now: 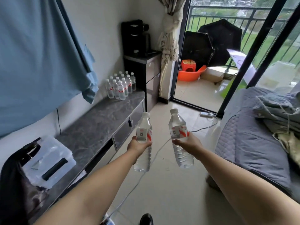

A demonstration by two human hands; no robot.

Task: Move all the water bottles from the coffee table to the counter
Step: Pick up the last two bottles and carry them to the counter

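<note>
Bright daylight enters through the balcony door (201, 62) at top right, washing out the floor (193, 91) there with glare. Shadows are soft. Wide-angle distortion bends the edges; everything looks slightly soft and compressed.

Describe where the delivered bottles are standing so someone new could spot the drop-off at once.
Find the long grey marble-look counter along the left wall. At its far end, beside the dark cabinet, stands a tight cluster of bottles. Unlike the clear plastic box at the near end, they are upright, white-capped and red-labelled.
</note>
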